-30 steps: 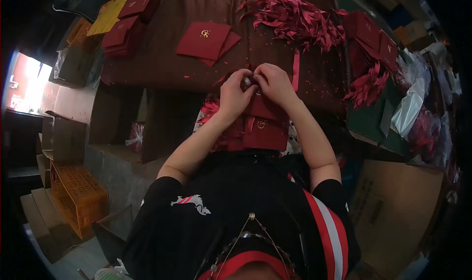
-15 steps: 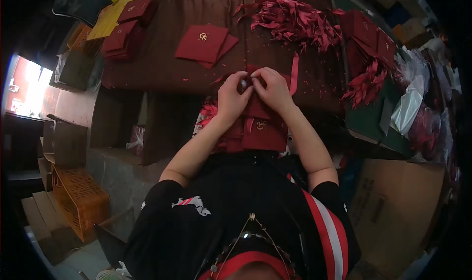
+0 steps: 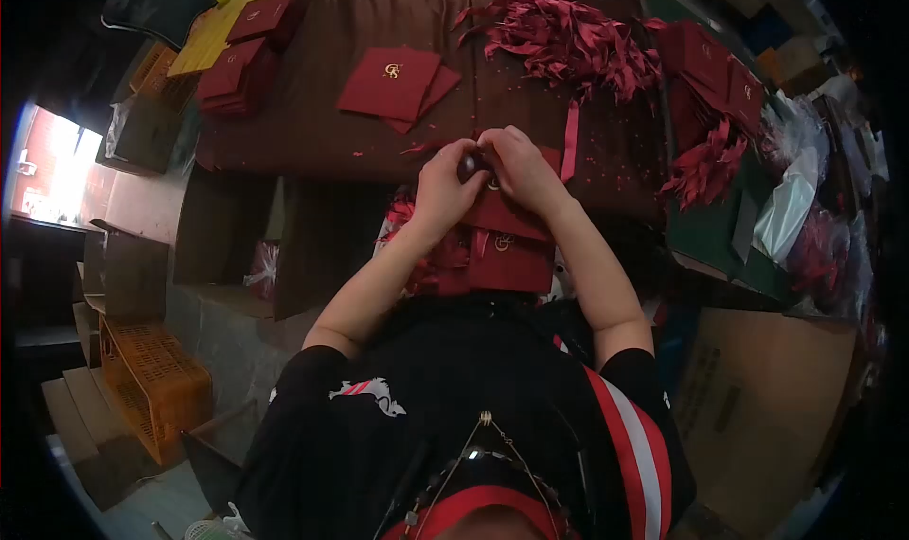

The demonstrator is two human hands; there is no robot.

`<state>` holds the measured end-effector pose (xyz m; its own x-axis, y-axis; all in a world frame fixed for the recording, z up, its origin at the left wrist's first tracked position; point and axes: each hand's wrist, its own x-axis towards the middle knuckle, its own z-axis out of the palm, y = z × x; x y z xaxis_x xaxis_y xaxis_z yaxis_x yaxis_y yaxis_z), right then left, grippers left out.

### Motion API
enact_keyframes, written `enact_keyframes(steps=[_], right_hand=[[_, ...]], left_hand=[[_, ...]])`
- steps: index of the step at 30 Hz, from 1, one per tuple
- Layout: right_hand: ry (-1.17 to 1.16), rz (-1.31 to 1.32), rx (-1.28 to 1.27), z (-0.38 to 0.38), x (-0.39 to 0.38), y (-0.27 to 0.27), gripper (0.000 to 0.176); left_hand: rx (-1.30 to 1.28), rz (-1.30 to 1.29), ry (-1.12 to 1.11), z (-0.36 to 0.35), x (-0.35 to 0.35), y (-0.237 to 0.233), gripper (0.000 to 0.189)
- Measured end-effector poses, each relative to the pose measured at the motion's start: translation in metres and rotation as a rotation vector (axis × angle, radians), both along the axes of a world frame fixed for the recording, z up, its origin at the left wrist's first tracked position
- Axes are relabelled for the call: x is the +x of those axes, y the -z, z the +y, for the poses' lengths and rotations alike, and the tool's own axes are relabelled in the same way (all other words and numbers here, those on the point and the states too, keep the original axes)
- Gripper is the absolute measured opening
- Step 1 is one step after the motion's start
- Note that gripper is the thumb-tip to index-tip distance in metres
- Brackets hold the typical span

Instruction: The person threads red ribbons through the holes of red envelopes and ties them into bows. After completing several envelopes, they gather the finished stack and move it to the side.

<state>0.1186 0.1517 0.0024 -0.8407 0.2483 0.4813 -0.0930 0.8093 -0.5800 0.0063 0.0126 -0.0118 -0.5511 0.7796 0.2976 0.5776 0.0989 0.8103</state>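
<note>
At the front edge of the brown-covered table, my left hand (image 3: 449,182) is closed, its fingers curled round a small dark, shiny object (image 3: 468,166) that I cannot identify. My right hand (image 3: 519,169) touches it at the fingertips and is closed over the upper edge of a red pouch (image 3: 507,214); what its fingertips pinch is too small to tell. Another red pouch with a gold emblem (image 3: 511,263) lies below, near my lap. Beside it on the left are red ribbons (image 3: 437,265). A ribbon strip (image 3: 571,140) lies right of my right hand.
Red pouches (image 3: 390,82) lie on the brown cloth (image 3: 312,133), with more stacked at back left (image 3: 237,78) and right (image 3: 701,62). A heap of red ribbons (image 3: 568,43) is at the back. Cardboard boxes (image 3: 757,407) and an orange crate (image 3: 156,384) flank me.
My right fingers have shifted slightly up and left, and the dark object by my left hand shows more. The emblem on the upper pouch now shows. The ribbon strip has shifted slightly.
</note>
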Motion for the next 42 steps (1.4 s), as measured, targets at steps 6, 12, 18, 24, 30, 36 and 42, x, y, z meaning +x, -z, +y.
enact_keyframes(steps=[6, 12, 18, 24, 30, 36, 42], right_hand=[[-0.060, -0.035, -0.024, 0.004, -0.006, -0.001, 0.027], [0.108, -0.045, -0.199, -0.005, 0.001, -0.008, 0.025], [0.166, 0.017, -0.328, 0.000, 0.004, 0.009, 0.030], [0.163, -0.125, -0.397, 0.003, 0.017, -0.006, 0.041], [0.283, -0.131, -0.116, 0.012, 0.032, 0.003, 0.055], [0.273, -0.123, -0.074, 0.011, 0.031, 0.002, 0.055], [0.279, 0.261, -0.033, 0.015, 0.040, -0.009, 0.034]], left_hand=[[-0.083, -0.037, 0.005, -0.003, 0.008, -0.003, 0.045], [-0.035, -0.363, 0.231, -0.004, -0.019, 0.005, 0.041], [-0.050, 0.022, 0.187, 0.011, -0.035, -0.004, 0.022], [-0.081, 0.421, 0.127, 0.026, -0.034, -0.002, 0.011], [-0.205, 0.621, -0.140, 0.008, -0.066, -0.025, 0.005], [-0.215, 0.477, -0.277, -0.018, -0.081, -0.018, 0.031], [0.035, 0.622, 0.288, -0.001, 0.000, -0.020, 0.045]])
